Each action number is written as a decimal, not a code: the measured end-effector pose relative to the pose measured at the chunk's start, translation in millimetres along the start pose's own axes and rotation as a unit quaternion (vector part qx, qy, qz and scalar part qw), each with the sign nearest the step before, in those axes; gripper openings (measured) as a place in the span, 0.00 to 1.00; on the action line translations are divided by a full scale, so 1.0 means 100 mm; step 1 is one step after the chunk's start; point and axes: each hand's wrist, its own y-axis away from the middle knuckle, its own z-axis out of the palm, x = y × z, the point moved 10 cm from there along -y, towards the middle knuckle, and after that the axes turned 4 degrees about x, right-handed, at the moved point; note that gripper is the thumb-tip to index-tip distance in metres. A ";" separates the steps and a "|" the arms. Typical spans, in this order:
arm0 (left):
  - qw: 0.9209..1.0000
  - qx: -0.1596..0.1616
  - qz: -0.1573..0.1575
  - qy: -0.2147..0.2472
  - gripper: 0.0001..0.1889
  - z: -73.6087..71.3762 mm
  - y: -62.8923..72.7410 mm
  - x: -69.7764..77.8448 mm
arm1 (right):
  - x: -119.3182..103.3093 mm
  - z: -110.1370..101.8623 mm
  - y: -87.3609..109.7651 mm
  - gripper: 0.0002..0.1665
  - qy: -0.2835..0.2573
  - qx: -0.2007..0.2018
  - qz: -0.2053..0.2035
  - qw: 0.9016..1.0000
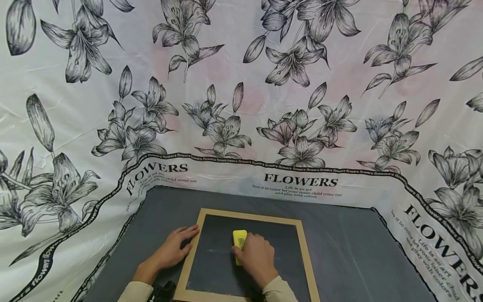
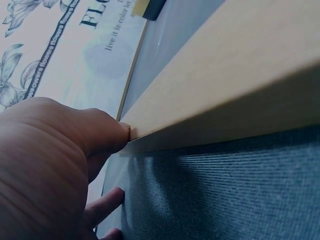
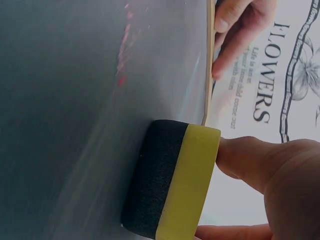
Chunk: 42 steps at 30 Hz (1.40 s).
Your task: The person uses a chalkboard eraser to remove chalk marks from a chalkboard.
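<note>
A small chalkboard with a pale wooden frame lies on the dark tabletop. Over its middle, my right hand grips a yellow chalkboard eraser. The right wrist view shows the eraser's black felt side against the board, with a reddish chalk streak beyond it. My left hand rests at the frame's left side. Seen from the left wrist, its thumb touches the frame's edge, while its other fingers are spread lower down, partly hidden.
A white cloth printed with lilies and "FLOWERS" lettering surrounds the dark tabletop at the back and sides. Faint pale smears mark the board. A dark object shows by the left sleeve.
</note>
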 end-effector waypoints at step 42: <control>1.000 -0.006 0.007 0.009 0.27 -0.01 0.03 0.02 | 1.44 -0.41 0.15 0.35 0.019 -0.052 0.119 0.991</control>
